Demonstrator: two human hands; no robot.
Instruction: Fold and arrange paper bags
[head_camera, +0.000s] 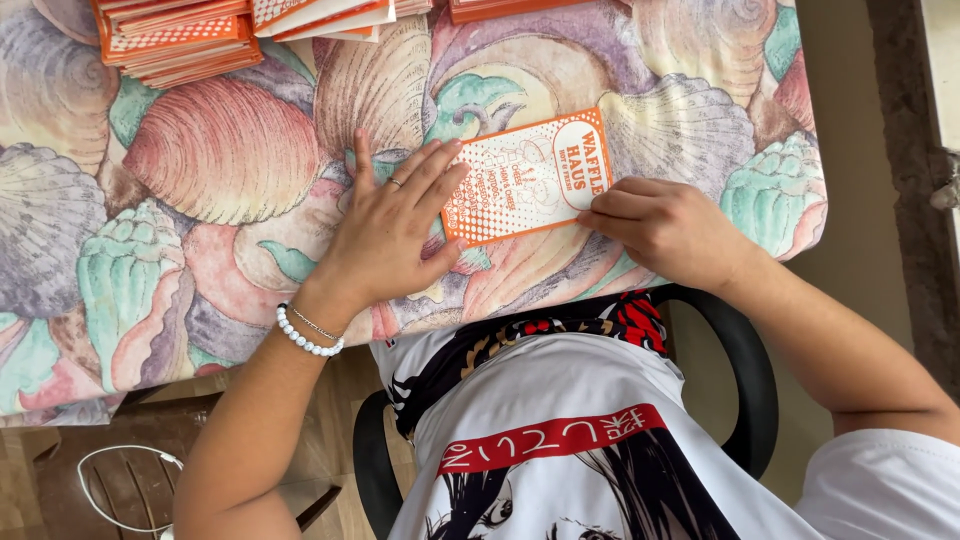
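An orange and white printed card lies flat on a table covered with a seashell-patterned cloth. My left hand rests flat on the cloth, its fingers spread and the fingertips pressing the card's left edge. A ring and a white bead bracelet are on that hand. My right hand is curled at the card's lower right corner, with the fingertips pinching or pressing its edge.
Stacks of matching orange cards sit at the far left edge of the table, with more cards and another stack beside them. A black chair arm curves at my right side. A white cable lies on the floor, lower left.
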